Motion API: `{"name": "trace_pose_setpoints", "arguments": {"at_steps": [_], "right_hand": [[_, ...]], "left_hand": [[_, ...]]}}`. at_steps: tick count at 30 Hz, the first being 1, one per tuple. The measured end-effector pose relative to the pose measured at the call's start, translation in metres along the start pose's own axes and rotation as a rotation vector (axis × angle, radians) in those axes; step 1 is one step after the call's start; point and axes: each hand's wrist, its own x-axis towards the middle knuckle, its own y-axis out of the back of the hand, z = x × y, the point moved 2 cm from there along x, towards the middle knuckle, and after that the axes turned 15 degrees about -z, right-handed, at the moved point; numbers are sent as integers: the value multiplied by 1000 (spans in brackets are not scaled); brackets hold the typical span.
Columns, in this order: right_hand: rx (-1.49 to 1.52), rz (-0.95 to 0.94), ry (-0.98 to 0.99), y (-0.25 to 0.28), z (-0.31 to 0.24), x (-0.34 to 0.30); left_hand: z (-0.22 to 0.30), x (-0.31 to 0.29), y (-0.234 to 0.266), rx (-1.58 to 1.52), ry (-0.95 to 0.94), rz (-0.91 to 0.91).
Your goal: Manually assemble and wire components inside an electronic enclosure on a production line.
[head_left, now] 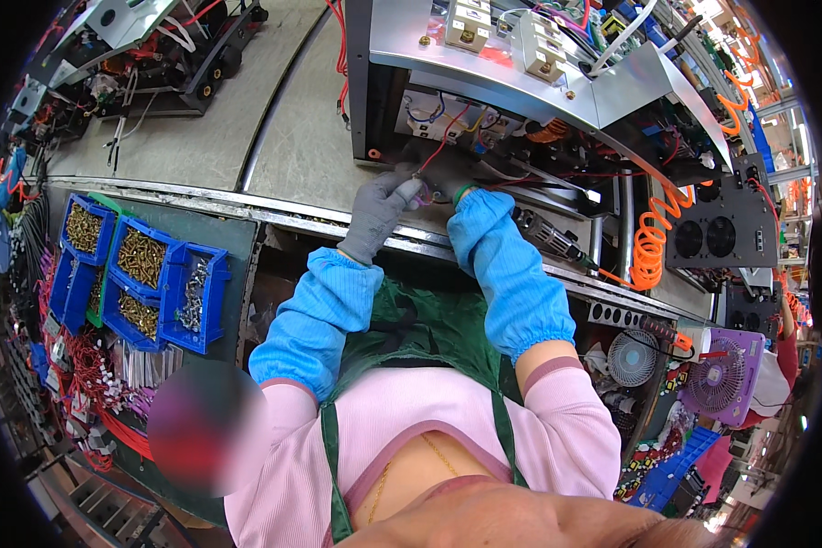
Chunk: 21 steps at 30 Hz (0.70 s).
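My left hand point(379, 212), in a grey glove, is at the lower front edge of an open metal equipment cabinet point(363, 100). Its fingers are closed around the lower end of a thin red wire point(445, 139) that runs up into the cabinet; a small purple piece point(423, 195) shows at the fingertips. My right hand point(447, 172), gloved too, reaches in just right of it, in the shadow under the cabinet. Its fingers are too dark to make out. Blue sleeve covers reach over both forearms.
Blue bins point(194, 297) of screws stand at the left, with red wire bundles point(123, 434) nearer. A power screwdriver point(553, 236) lies right of my right hand, beside an orange coiled hose point(648, 247). Farther right are a purple fan point(723, 374) and a black fan panel point(717, 233).
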Motion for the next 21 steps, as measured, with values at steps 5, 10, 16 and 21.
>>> {"name": "trace_pose_setpoints", "arguments": {"at_steps": [5,10,16,21], "right_hand": [[370,186,224,37,-36,-49],[296,505,347,57,-31,-90],[542,192,366,70,-35,-112],[588,62,284,72,-38,-115]], "left_hand": [[0,-4,8,-82,16,23],[7,-5,11,-104,-32,71],[17,-5,7,-28,-94,21],[19,-1,6,100,-175,18]]}}
